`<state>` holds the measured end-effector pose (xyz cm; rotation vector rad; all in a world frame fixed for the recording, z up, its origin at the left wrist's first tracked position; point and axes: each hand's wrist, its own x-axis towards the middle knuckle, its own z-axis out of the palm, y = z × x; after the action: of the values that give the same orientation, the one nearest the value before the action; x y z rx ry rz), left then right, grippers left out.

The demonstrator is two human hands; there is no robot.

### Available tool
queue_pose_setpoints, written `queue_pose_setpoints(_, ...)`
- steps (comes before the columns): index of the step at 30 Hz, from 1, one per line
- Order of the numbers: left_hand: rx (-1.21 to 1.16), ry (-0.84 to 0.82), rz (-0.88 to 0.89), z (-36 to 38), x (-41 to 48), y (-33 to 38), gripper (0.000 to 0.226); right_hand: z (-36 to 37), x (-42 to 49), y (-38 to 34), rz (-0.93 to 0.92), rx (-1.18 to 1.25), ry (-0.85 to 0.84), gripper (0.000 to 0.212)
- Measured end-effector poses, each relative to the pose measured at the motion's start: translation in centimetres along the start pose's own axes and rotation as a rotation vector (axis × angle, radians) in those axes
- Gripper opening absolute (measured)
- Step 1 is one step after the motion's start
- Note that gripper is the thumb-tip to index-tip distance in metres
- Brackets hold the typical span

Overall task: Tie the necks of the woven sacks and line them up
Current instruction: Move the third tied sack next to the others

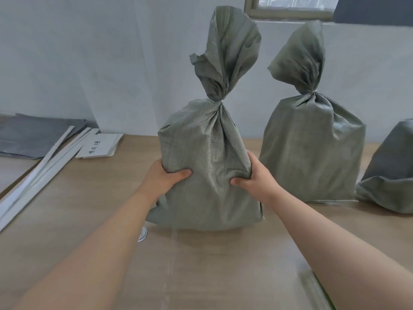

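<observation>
Sacks are what you are lining up now: the near sack [207, 166], its neck already tied, is standing on the table [201, 265] just left of a second tied sack [312, 153]. Your left hand [165, 175] and right hand [254, 177] are clasping its sides, thumbs pressing into the front. Next, judging by the row, you are needing to slide it level with its neighbour.

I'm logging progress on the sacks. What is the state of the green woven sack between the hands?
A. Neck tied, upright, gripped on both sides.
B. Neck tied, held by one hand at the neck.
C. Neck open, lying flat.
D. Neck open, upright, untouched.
A: the near sack is upright with a white tie cinching its neck, while the left hand and right hand grip its sides.
</observation>
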<state>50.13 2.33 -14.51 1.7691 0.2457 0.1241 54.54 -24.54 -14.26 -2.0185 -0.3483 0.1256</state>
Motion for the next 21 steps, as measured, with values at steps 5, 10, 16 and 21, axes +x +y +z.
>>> queue_pose_setpoints(5,0.005,0.012,0.031,0.3,4.8,-1.0,0.041,0.7,3.8,1.1,-0.018,-0.02,0.034,0.074)
queue_pose_setpoints(10,0.023,0.001,0.041,0.5,7.8,-1.9,0.04,1.0,6.7,2.4,-0.022,-0.023,0.042,0.075)
queue_pose_setpoints(16,0.016,-0.008,0.054,-0.1,9.8,-1.1,0.04,1.8,8.6,2.9,-0.057,0.006,0.073,0.071)
queue_pose_setpoints(21,0.025,0.008,0.073,-0.3,11.2,-0.9,0.04,2.6,9.8,3.2,-0.084,0.021,0.08,0.07)
